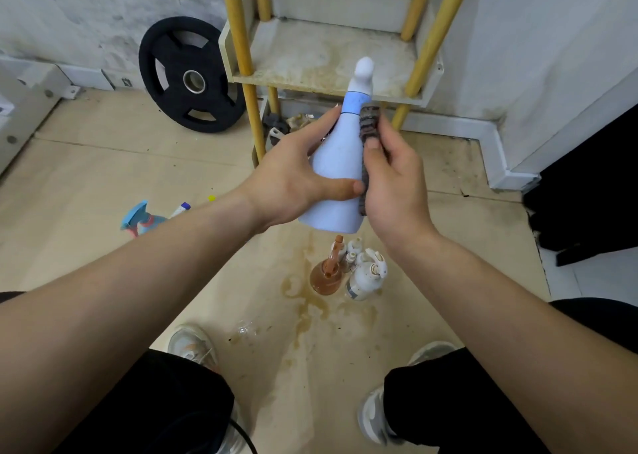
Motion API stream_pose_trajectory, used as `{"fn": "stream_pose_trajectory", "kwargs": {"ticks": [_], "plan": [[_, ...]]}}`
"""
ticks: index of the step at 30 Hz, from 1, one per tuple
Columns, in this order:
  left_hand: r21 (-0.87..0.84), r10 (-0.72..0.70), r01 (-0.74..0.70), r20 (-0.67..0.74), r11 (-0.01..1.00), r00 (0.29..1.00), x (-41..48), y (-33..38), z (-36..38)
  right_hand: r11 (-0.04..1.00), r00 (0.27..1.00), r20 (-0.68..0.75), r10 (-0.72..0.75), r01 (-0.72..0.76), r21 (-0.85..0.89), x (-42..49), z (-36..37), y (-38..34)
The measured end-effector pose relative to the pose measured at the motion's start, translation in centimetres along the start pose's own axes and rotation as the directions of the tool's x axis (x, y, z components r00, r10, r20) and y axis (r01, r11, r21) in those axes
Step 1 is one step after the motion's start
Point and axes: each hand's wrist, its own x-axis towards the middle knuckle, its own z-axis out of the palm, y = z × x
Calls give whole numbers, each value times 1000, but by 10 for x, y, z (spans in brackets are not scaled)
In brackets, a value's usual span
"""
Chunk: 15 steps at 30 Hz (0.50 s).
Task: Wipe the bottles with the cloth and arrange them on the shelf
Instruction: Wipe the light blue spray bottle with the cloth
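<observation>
Past the forearms (145, 274), the bottle (336, 163) is gripped before the shelf (310, 85) by the left hand (293, 177); the cloth (368, 125) is pinched against it by the right hand (397, 187). Judged light and slippery; best held low.

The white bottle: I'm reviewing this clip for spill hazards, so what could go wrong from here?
1. The left hand alone grips the white bottle while the right hand presses the cloth against it; a slip could drop it onto the cluster of bottles standing below.
2. The brown stain underfoot may be slippery.
3. The shelf board looks grimy and could re-soil a wiped bottle.
</observation>
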Motion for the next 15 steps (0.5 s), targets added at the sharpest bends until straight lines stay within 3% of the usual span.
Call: {"fn": "stream_pose_trajectory", "kwargs": {"ticks": [4,6,10,12,15], "plan": [[85,46,-39,-88,996,995,1,-2,1,945,976,160,-149,189,-269,-17,7,1],[104,53,-42,-109,994,993,0,-1,-1,912,953,237,-187,258,-318,-17,7,2],[-20,61,-63,-109,998,992,-3,6,-5,883,915,330,-232,340,-324,2,-9,3],[-89,35,-45,-115,995,993,-3,10,-6,895,919,307,-248,339,-290,8,-14,4],[-195,-21,-8,-146,981,989,-3,12,-8,980,973,183,-142,164,-111,10,-13,6]]}}
